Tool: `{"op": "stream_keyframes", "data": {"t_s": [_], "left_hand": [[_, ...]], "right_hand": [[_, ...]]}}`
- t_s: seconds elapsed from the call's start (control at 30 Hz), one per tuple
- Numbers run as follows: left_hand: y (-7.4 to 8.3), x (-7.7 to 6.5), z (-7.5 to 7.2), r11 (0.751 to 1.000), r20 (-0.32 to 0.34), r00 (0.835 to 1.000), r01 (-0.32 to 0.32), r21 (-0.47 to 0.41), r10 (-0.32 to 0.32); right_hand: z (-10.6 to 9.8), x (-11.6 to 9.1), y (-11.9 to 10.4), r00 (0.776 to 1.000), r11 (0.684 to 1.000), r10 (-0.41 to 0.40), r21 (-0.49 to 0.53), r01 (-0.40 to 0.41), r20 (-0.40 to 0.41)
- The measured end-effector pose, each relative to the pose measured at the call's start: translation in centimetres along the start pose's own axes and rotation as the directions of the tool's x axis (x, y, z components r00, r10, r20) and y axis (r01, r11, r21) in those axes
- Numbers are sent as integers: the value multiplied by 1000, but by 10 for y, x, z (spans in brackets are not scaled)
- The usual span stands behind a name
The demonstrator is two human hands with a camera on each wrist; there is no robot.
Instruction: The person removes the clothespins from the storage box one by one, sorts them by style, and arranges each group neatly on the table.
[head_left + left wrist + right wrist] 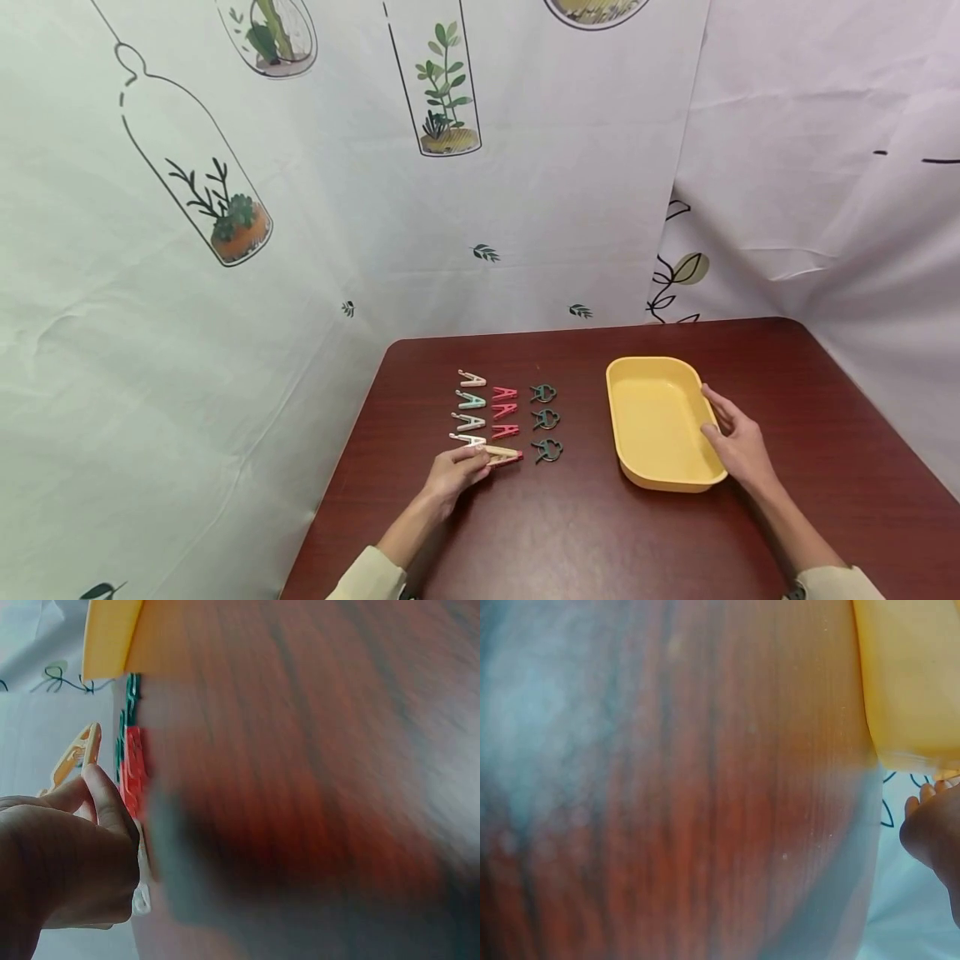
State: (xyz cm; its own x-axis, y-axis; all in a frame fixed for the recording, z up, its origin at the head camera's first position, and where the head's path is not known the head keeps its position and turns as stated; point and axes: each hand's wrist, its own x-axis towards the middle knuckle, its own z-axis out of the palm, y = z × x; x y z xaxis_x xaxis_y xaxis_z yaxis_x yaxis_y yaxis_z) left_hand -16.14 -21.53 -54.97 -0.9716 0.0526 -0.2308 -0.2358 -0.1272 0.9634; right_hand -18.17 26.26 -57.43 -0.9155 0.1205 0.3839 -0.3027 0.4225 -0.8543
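Note:
My left hand (456, 473) pinches a pale yellow clothespin (501, 451) between thumb and fingers, just above the table in the head view. In the left wrist view this clothespin (77, 755) points up from the fingertips. Beside and beyond that hand lie a column of pale clothespins (471, 400), a column of red clothespins (504, 410) and three dark green clips (545, 418). A bit of red shows under the held clothespin; its kind is mostly hidden. My right hand (741, 442) holds the right rim of a yellow tray (628, 462), thumb at the rim, fingers along the outer side.
Everything stands on a dark red-brown wooden table (570, 533) with rounded back corners. A white cloth (555, 225) printed with plants hangs behind and along both sides. The tray's inside holds nothing.

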Motion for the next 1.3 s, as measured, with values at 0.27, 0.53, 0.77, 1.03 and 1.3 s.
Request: {"op": "stream_keyframes", "data": {"t_s": [0.27, 0.53, 0.77, 1.03, 1.3], "left_hand": [[-7, -8, -25, 999, -49, 999, -13, 30, 14], [-8, -12, -42, 992, -52, 998, -38, 116, 45], [-7, -16, -48, 939, -29, 993, -99, 329, 115], [-8, -16, -45, 739, -36, 961, -186, 648, 274], [-14, -14, -39, 516, 44, 887, -307, 800, 460]], "right_hand": [[0, -1, 1, 1000, 1000, 3, -18, -3, 0], [0, -1, 2, 1000, 1000, 10, -23, -10, 0], [0, 0, 1, 1000, 1000, 12, -24, -12, 0], [1, 0, 2, 1000, 999, 8, -34, -8, 1], [1, 0, 2, 1000, 999, 14, -32, -14, -3]]}}
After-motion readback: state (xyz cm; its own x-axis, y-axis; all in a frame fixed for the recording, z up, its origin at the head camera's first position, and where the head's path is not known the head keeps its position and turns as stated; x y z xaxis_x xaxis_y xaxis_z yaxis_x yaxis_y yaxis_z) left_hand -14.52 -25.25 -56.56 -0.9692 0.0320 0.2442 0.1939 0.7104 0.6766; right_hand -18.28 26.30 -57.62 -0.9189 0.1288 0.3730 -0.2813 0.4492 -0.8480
